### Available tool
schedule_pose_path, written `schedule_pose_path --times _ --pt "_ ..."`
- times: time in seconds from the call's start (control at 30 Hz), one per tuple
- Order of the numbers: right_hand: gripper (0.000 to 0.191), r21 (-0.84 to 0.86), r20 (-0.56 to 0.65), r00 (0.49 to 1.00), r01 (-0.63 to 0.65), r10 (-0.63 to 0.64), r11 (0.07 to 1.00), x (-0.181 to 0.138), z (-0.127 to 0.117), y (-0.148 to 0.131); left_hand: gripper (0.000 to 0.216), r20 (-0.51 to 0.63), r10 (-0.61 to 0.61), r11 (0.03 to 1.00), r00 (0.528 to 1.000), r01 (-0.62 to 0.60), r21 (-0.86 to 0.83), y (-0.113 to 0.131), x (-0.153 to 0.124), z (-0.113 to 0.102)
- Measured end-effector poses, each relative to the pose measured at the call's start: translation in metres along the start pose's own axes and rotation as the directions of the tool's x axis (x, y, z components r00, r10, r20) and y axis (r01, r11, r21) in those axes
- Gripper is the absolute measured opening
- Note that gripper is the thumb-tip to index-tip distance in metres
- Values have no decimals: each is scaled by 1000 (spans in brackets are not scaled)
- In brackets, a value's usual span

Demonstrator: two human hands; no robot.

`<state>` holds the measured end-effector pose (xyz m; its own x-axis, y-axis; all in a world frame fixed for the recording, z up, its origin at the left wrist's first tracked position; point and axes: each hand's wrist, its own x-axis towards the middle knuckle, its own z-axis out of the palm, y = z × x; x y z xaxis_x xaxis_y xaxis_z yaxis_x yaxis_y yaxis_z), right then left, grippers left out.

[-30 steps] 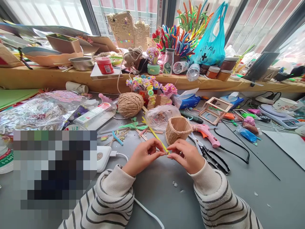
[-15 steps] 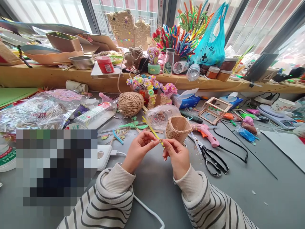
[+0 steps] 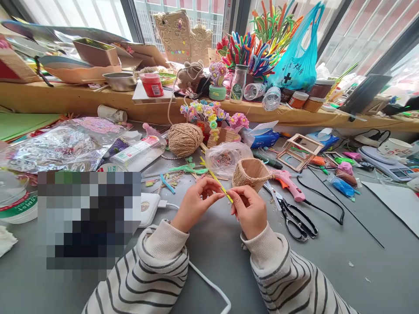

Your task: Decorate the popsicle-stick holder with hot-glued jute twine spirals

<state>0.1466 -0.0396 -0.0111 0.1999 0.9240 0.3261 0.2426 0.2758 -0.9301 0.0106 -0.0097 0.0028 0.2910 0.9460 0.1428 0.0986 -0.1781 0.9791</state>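
My left hand [image 3: 196, 203] and my right hand [image 3: 249, 210] meet over the grey table [image 3: 327, 261], both pinching a thin yellow pipe cleaner [image 3: 218, 183] that slants up and away to the left. The fingertips of both hands are pressed together around its near end. Just beyond my right hand stands a small twine-wrapped basket [image 3: 250, 172]. A ball of jute twine [image 3: 185, 139] lies farther back. Both sleeves are striped.
Black scissors [image 3: 296, 218] and a pink glue gun [image 3: 288, 181] lie right of my hands. A white charger [image 3: 149, 209] with its cable sits left. A plastic bag [image 3: 225, 158], pipe-cleaner flowers [image 3: 209, 114], and a cluttered wooden shelf [image 3: 81, 104] fill the back.
My right hand turned from lying flat to upright and drew closer to the left hand; both hands rose slightly with the yellow pipe cleaner. The view shifted a little.
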Motion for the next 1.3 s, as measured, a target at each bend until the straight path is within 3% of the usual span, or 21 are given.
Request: schedule_pose_path --times 0.13,0.4,0.63,0.83,1.03,1.3 --pt "18 -156 33 997 81 -77 984 1 -4 3 22 23 18 996 1000 -20 87 0 0 -1" --pt "21 -295 201 967 211 -155 932 7 -14 5 21 16 49 992 999 -51 112 -1 0 1" --pt "21 -373 256 939 316 -230 872 8 -18 7 25 50 73 985 996 -80 156 -3 0 1" --pt "24 -404 340 884 446 -321 799 13 -23 10 20 99 71 971 993 -91 222 -1 -2 1" --pt "28 -402 418 863 457 -285 793 16 -27 12 17 138 72 959 988 -107 262 -2 -1 1" --pt "25 -339 429 870 403 -241 850 18 -29 12 14 131 67 974 989 -93 205 -1 -2 1"
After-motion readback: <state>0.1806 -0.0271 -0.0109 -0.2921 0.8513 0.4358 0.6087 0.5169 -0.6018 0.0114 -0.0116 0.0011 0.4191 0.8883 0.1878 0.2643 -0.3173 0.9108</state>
